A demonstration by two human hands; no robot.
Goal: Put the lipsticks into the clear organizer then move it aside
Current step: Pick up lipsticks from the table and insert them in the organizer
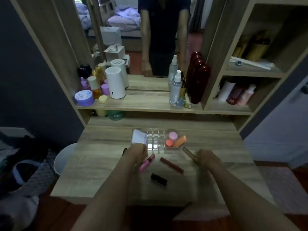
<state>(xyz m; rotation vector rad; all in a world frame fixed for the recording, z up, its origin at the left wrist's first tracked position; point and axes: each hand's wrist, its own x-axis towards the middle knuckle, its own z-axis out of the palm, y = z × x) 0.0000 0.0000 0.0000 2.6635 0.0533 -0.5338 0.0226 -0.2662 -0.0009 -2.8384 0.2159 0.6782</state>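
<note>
A clear organizer with empty grid cells stands on the wooden desk, a white card at its left and pink and orange items in its right part. My left hand is closed on a pink lip gloss just in front of the organizer. My right hand grips a brown-gold lipstick tube, tilted toward the organizer's right corner. A dark red lipstick and a black lipstick lie loose on the desk between my arms.
The wooden desk has a shelf behind it with a white cylinder, purple jars, spray bottles and dark red bottles. A mirror stands above. A white stool sits at the left.
</note>
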